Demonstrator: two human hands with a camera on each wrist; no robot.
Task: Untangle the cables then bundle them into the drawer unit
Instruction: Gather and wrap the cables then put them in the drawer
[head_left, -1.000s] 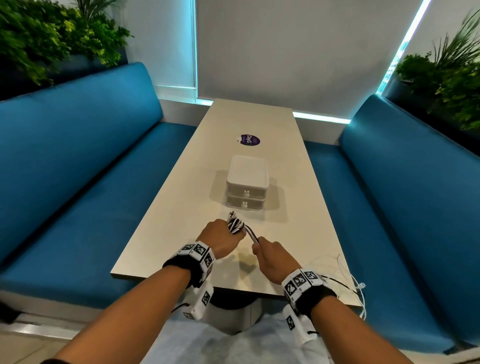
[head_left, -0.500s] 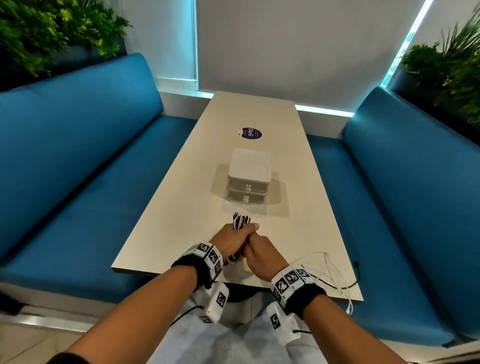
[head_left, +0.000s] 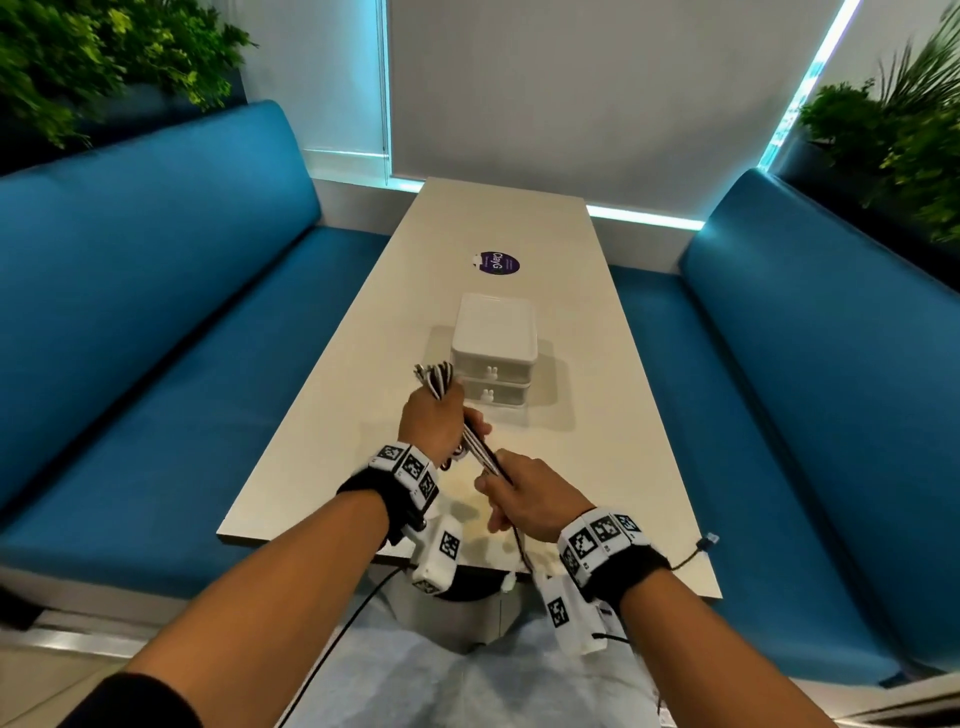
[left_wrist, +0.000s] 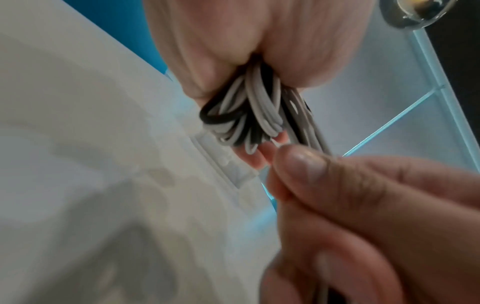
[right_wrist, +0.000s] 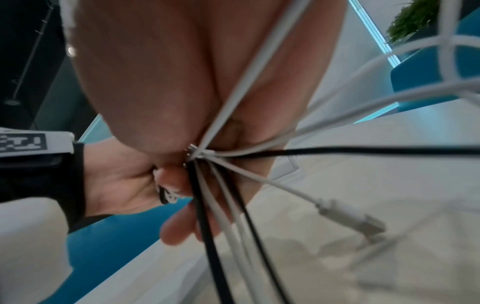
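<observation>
My left hand (head_left: 434, 426) grips a folded bundle of black and white cables (head_left: 435, 379), whose loops stick out of the fist (left_wrist: 244, 115). From that fist the strands run taut to my right hand (head_left: 519, 499), which pinches them between thumb and fingers (right_wrist: 205, 152). Loose tails, one with a white plug (right_wrist: 348, 218), hang from the right hand over the table's near edge. The white two-drawer unit (head_left: 493, 353) stands just beyond the left hand, both drawers pushed in.
The long pale table (head_left: 363, 415) carries a round purple sticker (head_left: 496, 262) behind the drawer unit. A black cable end (head_left: 698, 548) lies at the near right corner. Blue benches (head_left: 156, 312) flank both sides, with plants behind them.
The hands have drawn apart from the clasp of half a second ago. The left hand has lifted the bundle up toward the drawer unit; the right holds the strands nearer me.
</observation>
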